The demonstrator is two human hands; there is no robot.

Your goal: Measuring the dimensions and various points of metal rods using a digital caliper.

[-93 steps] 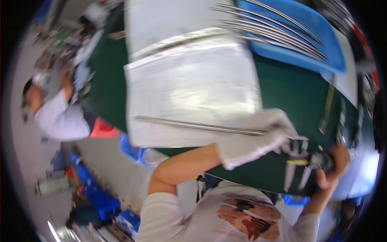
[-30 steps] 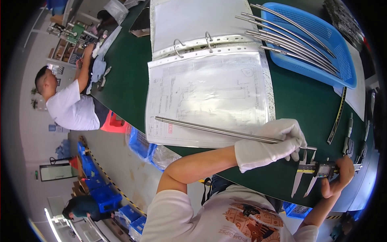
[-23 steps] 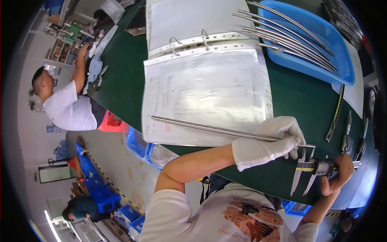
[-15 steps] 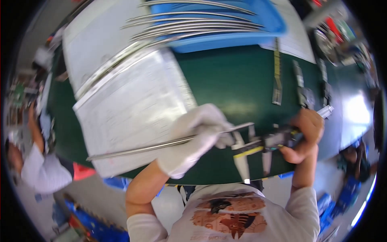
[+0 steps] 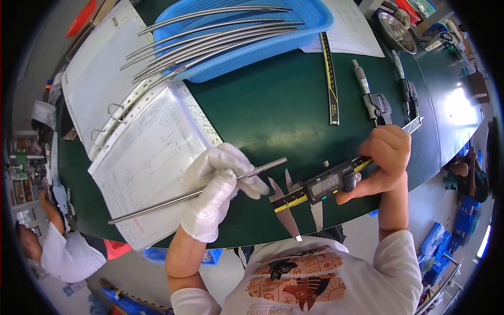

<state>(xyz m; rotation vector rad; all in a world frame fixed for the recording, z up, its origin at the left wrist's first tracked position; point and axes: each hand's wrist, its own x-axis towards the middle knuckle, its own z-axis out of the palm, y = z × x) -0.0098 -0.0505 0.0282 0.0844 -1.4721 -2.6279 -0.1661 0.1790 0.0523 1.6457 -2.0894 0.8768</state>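
Note:
My left hand (image 5: pixel 212 191), in a white glove, is closed round a thin metal rod (image 5: pixel 157 205). The rod slants up to the right, and its stepped, narrower end sticks out past my fingers. Bare, my right hand (image 5: pixel 382 160) grips a digital caliper (image 5: pixel 329 182) by its beam and slider, thumb at the slider's underside. The caliper's jaws are parted, with nothing between them. They lie close to the rod's right end but apart from it. Beneath my left hand lies an open ring binder (image 5: pixel 152 152) with drawing sheets in clear sleeves.
A blue basket (image 5: pixel 315 23) holding several metal rods (image 5: pixel 210 39) stands at the back. Right of it lie a steel rule (image 5: pixel 331 84) and two digital micrometers (image 5: pixel 375 102) (image 5: pixel 408 92) on the green table (image 5: pixel 252 110). A metal bowl (image 5: pixel 397 32) is farther right. Another person (image 5: pixel 63 247) works at the left.
The caliper's jaws have come away from the rod's end, which now stands free to their left. Both hands have shifted a little left in the picture, still holding rod and caliper.

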